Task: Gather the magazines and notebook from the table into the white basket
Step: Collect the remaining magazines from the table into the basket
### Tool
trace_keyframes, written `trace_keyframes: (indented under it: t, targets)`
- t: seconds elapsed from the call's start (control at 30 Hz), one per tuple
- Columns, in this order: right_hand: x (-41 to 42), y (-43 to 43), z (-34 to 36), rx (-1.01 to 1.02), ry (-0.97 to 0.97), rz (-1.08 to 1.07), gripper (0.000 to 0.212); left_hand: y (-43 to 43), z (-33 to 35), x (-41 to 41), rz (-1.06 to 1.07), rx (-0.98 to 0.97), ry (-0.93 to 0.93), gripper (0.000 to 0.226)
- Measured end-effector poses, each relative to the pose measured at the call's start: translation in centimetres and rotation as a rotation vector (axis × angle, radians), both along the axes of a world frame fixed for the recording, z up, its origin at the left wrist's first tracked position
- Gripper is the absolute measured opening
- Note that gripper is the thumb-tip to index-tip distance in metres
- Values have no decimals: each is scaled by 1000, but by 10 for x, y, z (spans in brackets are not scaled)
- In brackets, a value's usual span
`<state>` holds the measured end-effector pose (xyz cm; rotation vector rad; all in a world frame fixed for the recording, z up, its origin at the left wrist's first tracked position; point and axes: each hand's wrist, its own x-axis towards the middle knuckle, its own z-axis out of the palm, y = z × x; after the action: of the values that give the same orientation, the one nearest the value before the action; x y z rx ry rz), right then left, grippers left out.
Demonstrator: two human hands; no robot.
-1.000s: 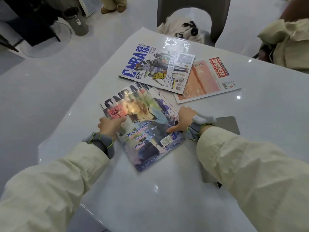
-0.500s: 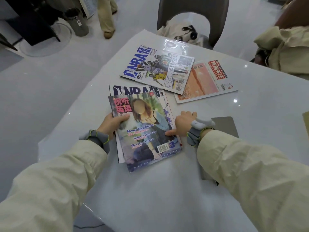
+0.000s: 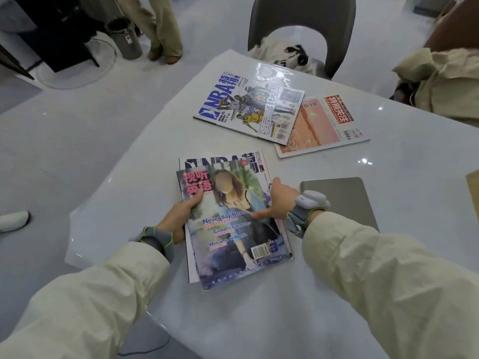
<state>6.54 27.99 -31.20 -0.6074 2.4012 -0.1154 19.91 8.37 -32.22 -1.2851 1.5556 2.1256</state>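
A colourful English-learning magazine (image 3: 233,229) lies on top of an NBA magazine (image 3: 220,161) near the table's front. My left hand (image 3: 181,216) grips the stack's left edge, thumb on the cover. My right hand (image 3: 280,200) holds the stack's right edge, thumb on the cover and fingers curled at the edge. Farther back lie a second NBA magazine (image 3: 248,107) and, partly under it, a red-and-orange magazine (image 3: 321,125). A grey notebook (image 3: 344,200) lies flat just right of my right wrist. No white basket is in view.
The white glossy table (image 3: 259,307) has its corner at the left. A grey chair (image 3: 300,27) with a bag stands behind it. A seated person's sleeve (image 3: 440,81) is at far right. A person's legs (image 3: 155,27) and a bin (image 3: 124,37) are on the floor.
The stack of two magazines has been squared up and turned more upright toward me. Both hands have shifted with it along its side edges.
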Motion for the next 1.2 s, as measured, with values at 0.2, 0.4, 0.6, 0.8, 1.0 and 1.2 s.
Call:
trace_keyframes:
  t: [0.2,0.4,0.6,0.8,1.0,1.2]
  targets:
    - [18,13,-2,134,-39,47,88,-1,-3,21,-220,154,35,32]
    - [32,33,3,-146,-86,-209,63,4,17,30,-316,159,214,30]
    - [45,64,36,-746,-590,-536,85,5,57,24,-462,152,352,51]
    - [41,86,88,-1014,-469,-480,24,12,102,3,-477,-138,440,32]
    - [51,90,105,-1072,-261,-487,22,22,109,-6,-549,-274,534,16]
    - [60,92,109,-1017,-236,-489,12,24,111,-6,-516,-232,514,25]
